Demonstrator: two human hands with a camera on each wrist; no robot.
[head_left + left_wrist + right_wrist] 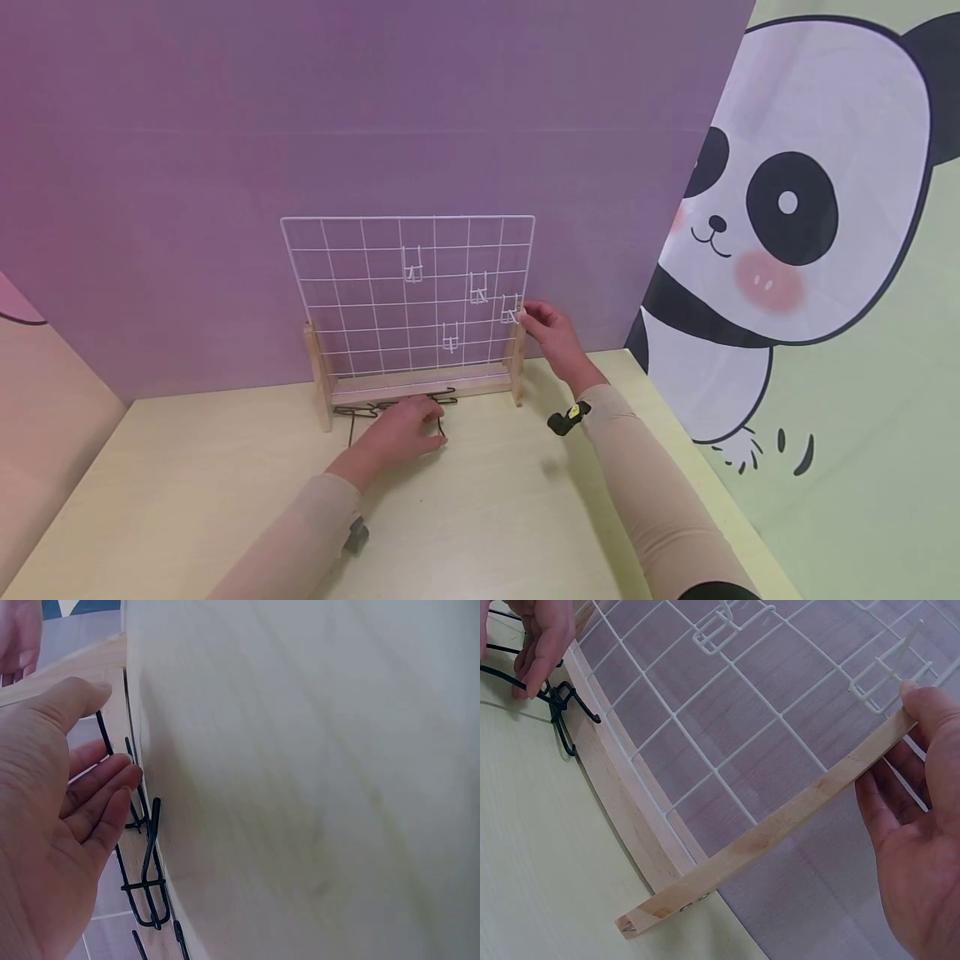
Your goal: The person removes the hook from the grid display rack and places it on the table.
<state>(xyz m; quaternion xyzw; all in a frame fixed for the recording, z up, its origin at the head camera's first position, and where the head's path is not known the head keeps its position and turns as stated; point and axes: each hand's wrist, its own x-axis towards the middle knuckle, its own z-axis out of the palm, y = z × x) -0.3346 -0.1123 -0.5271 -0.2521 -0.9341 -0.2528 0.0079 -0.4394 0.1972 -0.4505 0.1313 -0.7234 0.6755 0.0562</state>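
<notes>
A white wire grid panel point(386, 292) stands upright in a wooden stand point(420, 383), with several white hooks point(478, 289) hanging on its mesh. My right hand point(553, 337) grips the top of the stand's right post point(780, 825), thumb on the near side and fingers behind, close beside a white hook point(885, 679). Along the foot of the stand lie several black wire hooks point(146, 885). Over these my left hand point(401, 429) reaches down, thumb and fingertips apart, with a black wire point(441, 427) showing between them.
The pale tabletop point(465, 517) extends in front of the stand. Behind it rises a purple backdrop point(225, 167), and a panda picture point(810, 192) covers the right wall. The table's right edge point(720, 500) runs beside my right forearm.
</notes>
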